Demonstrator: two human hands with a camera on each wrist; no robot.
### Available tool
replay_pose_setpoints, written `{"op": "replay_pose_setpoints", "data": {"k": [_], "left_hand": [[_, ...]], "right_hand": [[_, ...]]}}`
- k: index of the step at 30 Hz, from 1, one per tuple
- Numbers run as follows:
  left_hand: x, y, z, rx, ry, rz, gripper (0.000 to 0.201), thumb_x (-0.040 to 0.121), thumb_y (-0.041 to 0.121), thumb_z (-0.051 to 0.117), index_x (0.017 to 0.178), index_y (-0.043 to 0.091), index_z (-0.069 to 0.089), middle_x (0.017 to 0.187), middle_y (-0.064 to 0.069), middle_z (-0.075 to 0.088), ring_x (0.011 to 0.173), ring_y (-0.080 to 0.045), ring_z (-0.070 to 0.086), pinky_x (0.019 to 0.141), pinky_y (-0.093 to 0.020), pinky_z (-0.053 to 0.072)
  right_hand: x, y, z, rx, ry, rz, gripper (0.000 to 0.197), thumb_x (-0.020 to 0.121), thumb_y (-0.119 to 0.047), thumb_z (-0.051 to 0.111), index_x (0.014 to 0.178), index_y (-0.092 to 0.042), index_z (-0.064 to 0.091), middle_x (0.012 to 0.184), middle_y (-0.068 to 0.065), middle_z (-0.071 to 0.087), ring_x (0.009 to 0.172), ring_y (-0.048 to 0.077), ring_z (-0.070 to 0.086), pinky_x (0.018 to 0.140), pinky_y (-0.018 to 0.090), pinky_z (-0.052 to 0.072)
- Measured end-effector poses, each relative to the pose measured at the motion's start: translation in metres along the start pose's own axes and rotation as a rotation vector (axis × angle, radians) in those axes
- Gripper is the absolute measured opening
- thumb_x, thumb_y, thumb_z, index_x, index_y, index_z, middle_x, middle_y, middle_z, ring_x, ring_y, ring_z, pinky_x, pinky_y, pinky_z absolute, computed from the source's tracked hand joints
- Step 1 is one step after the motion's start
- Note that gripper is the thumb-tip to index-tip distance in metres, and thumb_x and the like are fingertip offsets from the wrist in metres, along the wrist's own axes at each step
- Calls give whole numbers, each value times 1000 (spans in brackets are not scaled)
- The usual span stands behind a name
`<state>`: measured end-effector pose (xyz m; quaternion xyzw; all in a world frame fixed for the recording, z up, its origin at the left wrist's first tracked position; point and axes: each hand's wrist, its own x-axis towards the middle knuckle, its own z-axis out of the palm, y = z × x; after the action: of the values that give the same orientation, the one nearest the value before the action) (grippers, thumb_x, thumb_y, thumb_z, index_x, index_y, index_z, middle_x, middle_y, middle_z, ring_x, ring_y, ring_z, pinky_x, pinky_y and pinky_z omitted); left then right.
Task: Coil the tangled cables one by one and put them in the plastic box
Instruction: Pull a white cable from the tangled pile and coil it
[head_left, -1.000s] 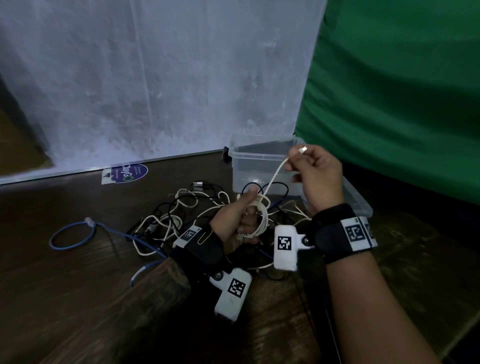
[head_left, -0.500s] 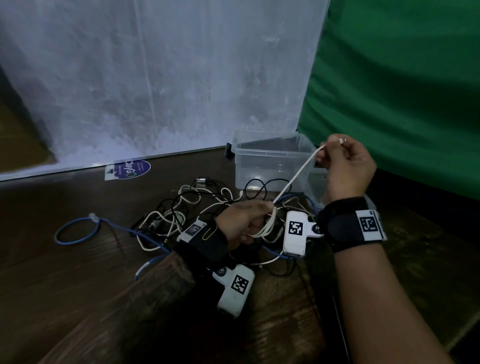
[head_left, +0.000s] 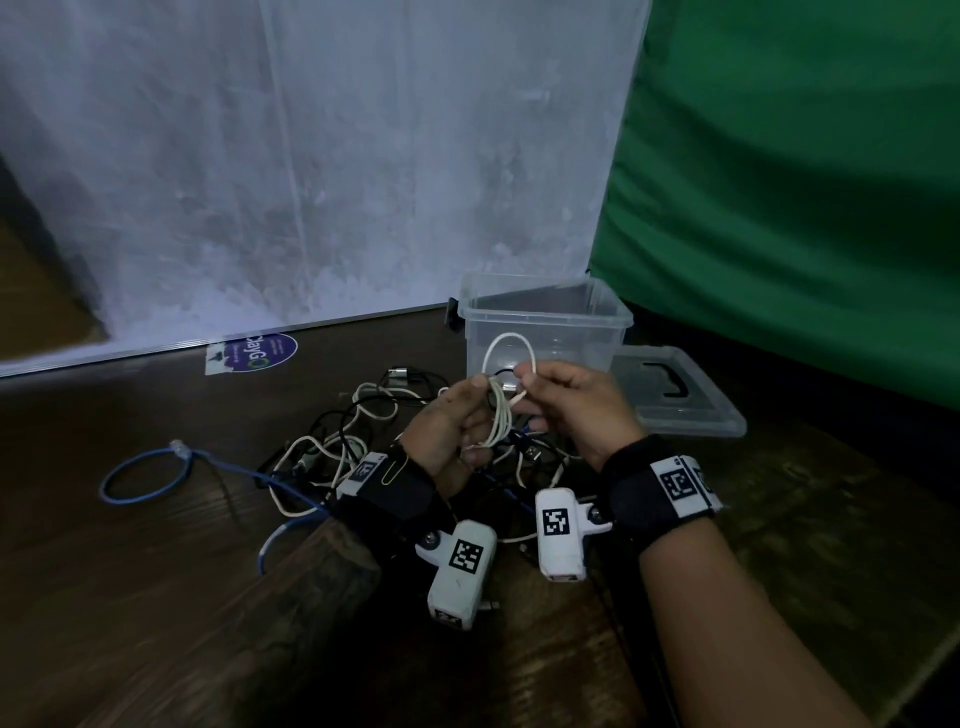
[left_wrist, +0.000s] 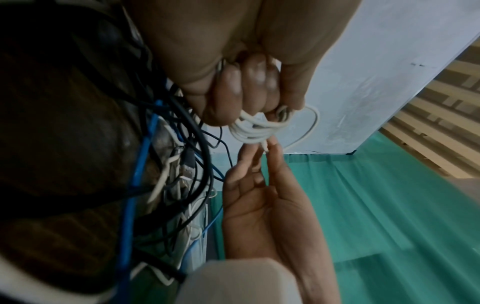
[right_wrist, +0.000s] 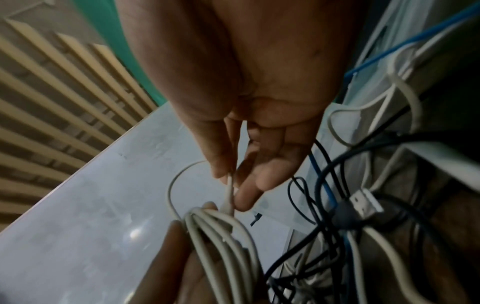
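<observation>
A white cable (head_left: 500, 415) is wound in several loops in my left hand (head_left: 452, 431), whose fingers curl round the bundle (left_wrist: 253, 127). My right hand (head_left: 566, 400) pinches the cable's free plug end (right_wrist: 228, 197) right against the coil (right_wrist: 226, 242), and one loose loop (head_left: 506, 345) arches above both hands. The clear plastic box (head_left: 545, 327) stands open just behind the hands. A tangle of black and white cables (head_left: 353, 431) lies on the wooden table under and left of my hands.
A blue network cable (head_left: 150, 475) loops out to the left of the pile. The box's clear lid (head_left: 675, 389) lies flat to the right of the box. A white panel and a green cloth (head_left: 779, 182) close off the back.
My right hand came down and left from its raised spot near the box, bringing the stretched cable end to the coil in my left hand. The taut strand now forms a small loop.
</observation>
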<state>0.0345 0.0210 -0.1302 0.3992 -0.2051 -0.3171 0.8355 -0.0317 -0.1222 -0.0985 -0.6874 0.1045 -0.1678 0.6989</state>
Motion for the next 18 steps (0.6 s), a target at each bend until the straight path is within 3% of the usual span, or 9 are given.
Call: {"op": "replay_pose_setpoints", "data": {"k": [3, 8, 11, 14, 16, 18], "left_hand": [[-2, 0, 2, -4, -11, -22, 17, 91, 31, 51, 94, 14, 53, 55, 7, 32, 37, -1, 26, 35, -12, 20], [-3, 1, 1, 14, 12, -35, 29, 99, 29, 44, 79, 21, 64, 56, 7, 37, 38, 1, 26, 36, -12, 17], [-3, 2, 1, -1, 39, -33, 20, 98, 29, 45, 87, 17, 56, 57, 6, 46, 38, -1, 29, 37, -13, 21], [-4, 0, 1, 55, 49, -35, 23, 100, 28, 43, 90, 15, 59, 69, 0, 60, 46, -6, 40, 41, -18, 26], [-4, -2, 3, 84, 56, -43, 17, 99, 25, 45, 92, 16, 59, 70, 0, 53, 51, -8, 39, 45, -21, 26], [-4, -3, 5, 69, 76, -44, 16, 97, 17, 45, 86, 19, 56, 60, 4, 42, 45, -5, 32, 44, -19, 23]], "right_hand": [[0, 3, 2, 62, -38, 53, 13, 95, -12, 64, 106, -11, 69, 94, 12, 74, 73, 16, 72, 60, 20, 55], [-3, 0, 7, 13, -75, 35, 23, 98, -16, 60, 120, -14, 63, 83, 4, 72, 68, 13, 68, 60, 22, 53], [-9, -2, 12, -39, -272, 2, 47, 89, -10, 71, 130, -26, 53, 100, 13, 71, 91, 23, 69, 82, 37, 56], [-11, -1, 15, -76, -377, -43, 73, 78, 9, 75, 130, -34, 46, 100, 20, 67, 92, 30, 67, 90, 45, 54], [-10, 0, 17, -130, -353, -52, 72, 79, 4, 77, 133, -30, 44, 96, 19, 68, 89, 29, 66, 90, 47, 54], [-7, 2, 18, -120, -261, -48, 55, 83, -14, 79, 129, -21, 51, 91, 16, 70, 83, 28, 69, 87, 48, 54]]}}
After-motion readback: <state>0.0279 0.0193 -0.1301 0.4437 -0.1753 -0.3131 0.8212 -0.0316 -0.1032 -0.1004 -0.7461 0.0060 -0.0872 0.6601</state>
